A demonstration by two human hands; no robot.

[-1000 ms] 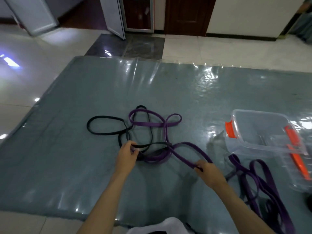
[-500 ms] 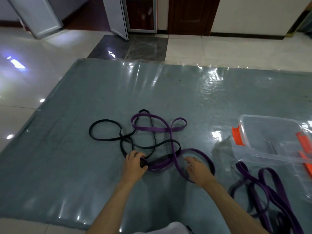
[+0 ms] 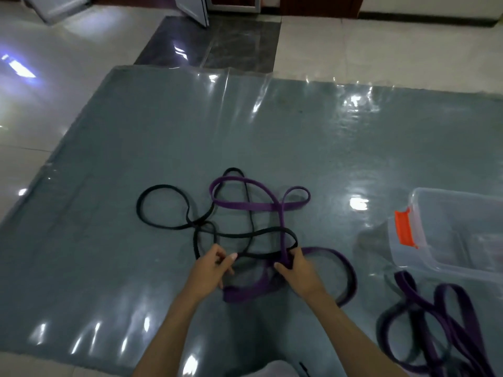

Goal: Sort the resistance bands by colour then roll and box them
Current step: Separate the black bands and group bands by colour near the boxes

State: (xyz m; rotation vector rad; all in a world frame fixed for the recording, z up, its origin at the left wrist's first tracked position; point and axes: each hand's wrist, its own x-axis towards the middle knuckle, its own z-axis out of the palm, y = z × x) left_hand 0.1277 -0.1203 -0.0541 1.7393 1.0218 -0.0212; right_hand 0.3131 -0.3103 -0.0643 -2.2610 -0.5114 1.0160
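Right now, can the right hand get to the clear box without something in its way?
Probably yes. The right hand grips the purple band, but only bare mat lies between it and the clear box.

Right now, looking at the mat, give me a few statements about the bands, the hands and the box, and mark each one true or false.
1. The left hand pinches the black band. True.
2. The right hand rests flat on the mat, holding nothing. False: it grips the purple band.
3. The black and purple bands lie tangled across each other. True.
4. The clear box already holds rolled bands. False: no bands show inside it.
5. More purple bands lie near the box, on the person's right. True.
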